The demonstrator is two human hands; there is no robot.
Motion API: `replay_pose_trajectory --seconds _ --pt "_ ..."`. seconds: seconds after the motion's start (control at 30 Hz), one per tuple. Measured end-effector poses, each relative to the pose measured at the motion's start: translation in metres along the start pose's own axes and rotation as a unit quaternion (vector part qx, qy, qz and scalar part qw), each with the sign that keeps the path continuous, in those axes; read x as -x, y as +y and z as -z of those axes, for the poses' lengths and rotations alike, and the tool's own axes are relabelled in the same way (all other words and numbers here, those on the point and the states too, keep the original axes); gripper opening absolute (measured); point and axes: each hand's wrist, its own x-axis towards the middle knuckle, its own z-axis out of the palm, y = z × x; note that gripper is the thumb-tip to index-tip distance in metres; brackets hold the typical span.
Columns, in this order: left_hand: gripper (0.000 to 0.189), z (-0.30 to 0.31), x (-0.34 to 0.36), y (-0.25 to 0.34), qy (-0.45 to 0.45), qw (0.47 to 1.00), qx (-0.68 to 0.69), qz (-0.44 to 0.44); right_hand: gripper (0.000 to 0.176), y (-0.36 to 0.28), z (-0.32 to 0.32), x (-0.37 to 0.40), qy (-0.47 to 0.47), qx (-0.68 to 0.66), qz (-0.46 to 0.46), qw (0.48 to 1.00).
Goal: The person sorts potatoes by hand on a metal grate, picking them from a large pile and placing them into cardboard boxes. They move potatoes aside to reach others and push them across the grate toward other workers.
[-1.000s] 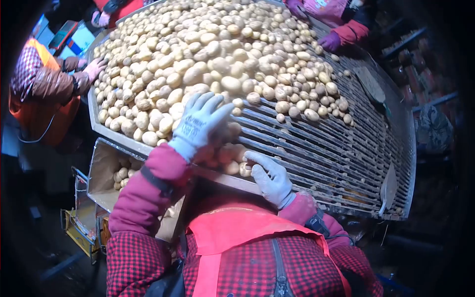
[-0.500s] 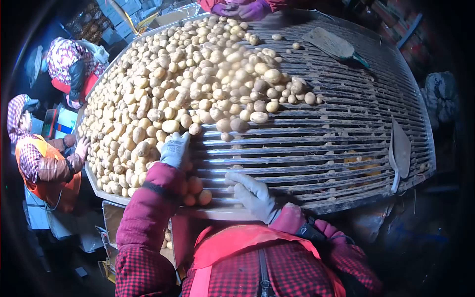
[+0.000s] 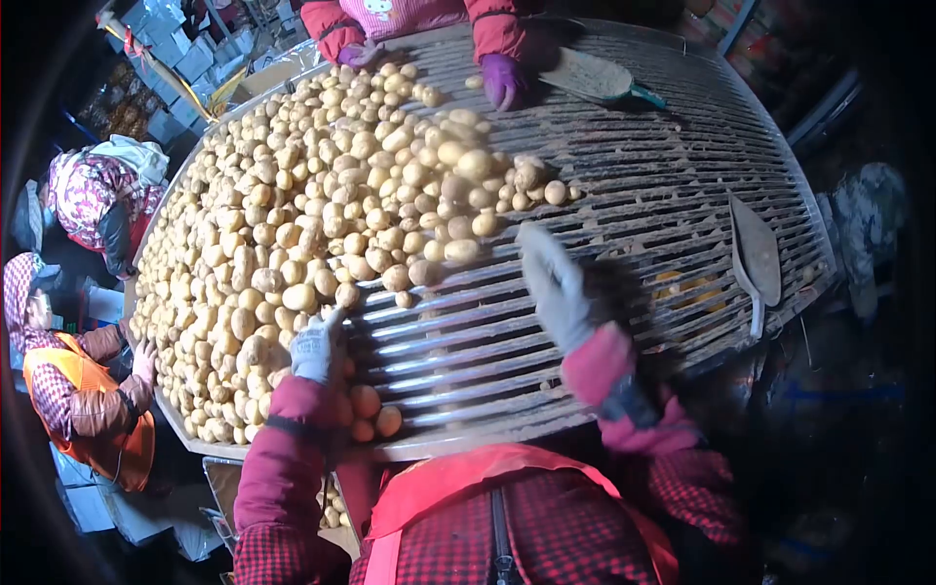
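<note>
A broad heap of potatoes covers the left part of a slatted metal sorting table. My left hand, in a grey glove, rests palm down at the heap's near right edge, touching potatoes. Its fingers are apart, though their tips are partly hidden, and I see nothing held. Beside that wrist lie several reddish-brown potatoes. My right hand, also gloved in grey, is over the bare slats to the right of the heap. Its fingers stretch away from me with nothing in them, slightly blurred.
One scoop lies at the far side, another scoop at the right. Across the table, a co-worker's purple-gloved hand rests on the slats. Two people stand at the left, one in an orange apron. Boxed potatoes sit below the near edge.
My right hand has moved forward from the table's near edge out over the slats. My left hand stays at the heap's edge. The co-worker opposite has parted their hands and leaned in.
</note>
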Motion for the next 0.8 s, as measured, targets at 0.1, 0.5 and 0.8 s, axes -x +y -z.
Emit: replay_pose_trajectory --seconds 0.1,0.5,0.8 --pt "0.041 -0.009 -0.001 -0.003 0.004 1.0 -0.01 0.009 0.038 0.015 0.003 -0.08 0.007 0.044 0.033 0.998" --pt "0.058 0.024 -0.004 0.016 -0.075 0.996 0.003 0.048 0.058 0.04 -0.089 -0.198 -0.159 0.466 0.122 0.862" --pt "0.05 0.03 -0.002 0.021 -0.031 0.999 0.03 0.016 0.036 0.011 -0.037 -0.058 -0.18 0.139 -0.009 0.974"
